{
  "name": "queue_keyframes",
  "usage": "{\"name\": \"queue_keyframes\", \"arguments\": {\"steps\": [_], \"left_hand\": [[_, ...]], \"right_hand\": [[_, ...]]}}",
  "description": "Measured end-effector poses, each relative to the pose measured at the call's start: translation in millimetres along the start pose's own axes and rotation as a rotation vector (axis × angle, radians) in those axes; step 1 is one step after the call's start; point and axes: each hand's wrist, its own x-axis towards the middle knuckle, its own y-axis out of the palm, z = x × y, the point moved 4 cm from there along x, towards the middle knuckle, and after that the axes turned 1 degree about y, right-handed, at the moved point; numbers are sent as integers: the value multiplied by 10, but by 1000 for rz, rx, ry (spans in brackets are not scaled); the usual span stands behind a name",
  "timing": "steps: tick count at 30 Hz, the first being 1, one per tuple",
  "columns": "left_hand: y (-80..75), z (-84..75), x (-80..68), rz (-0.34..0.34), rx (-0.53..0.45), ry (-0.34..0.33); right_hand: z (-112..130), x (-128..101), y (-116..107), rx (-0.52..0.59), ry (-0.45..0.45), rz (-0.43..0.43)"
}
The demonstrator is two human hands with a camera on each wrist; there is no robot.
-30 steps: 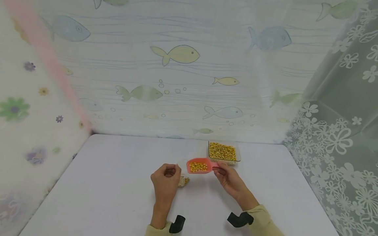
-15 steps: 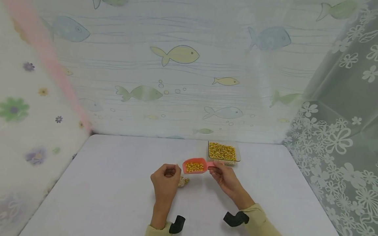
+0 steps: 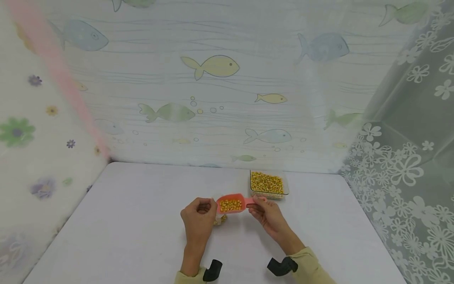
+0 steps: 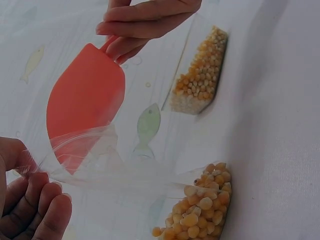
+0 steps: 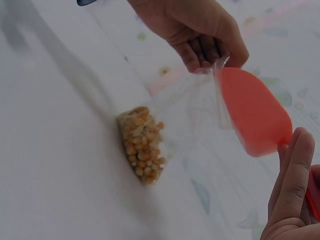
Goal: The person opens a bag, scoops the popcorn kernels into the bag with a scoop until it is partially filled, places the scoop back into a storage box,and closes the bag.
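My left hand (image 3: 199, 219) pinches the rim of a clear plastic bag (image 4: 95, 145). Corn kernels (image 4: 200, 210) fill the bottom of the bag, which stands on the table. In my right hand (image 3: 271, 219) is the handle of a red scoop (image 3: 231, 204), gripped between thumb and fingers. Corn kernels lie in the bowl of the scoop, as the head view shows. The scoop's front edge is at the bag's mouth, partly behind the clear film in the left wrist view. The left hand hides part of the bag in the head view.
A clear rectangular container (image 3: 267, 185) full of corn kernels stands behind the right hand, near the back of the white table (image 3: 134, 221). A fish-patterned curtain (image 3: 213, 118) hangs along the table's far edge, with flowered sheets on both sides.
My right hand has carried the loaded scoop left and slightly nearer, from beside the bag to its mouth. The left hand has stayed in place, still pinching the bag.
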Motion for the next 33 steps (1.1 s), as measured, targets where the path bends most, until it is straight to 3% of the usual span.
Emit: {"name": "queue_keyframes", "arguments": {"steps": [13,21,33], "left_hand": [[9,-10,-12,8,0,-9],[10,-10,-5,8,-5,-15],[24,1,-8,12,-15,-10]], "right_hand": [[47,-10,88,-70,-12,-50],[88,-13,163,-189,-52,-81],[223,-13,289,-416,-186,-86]]}}
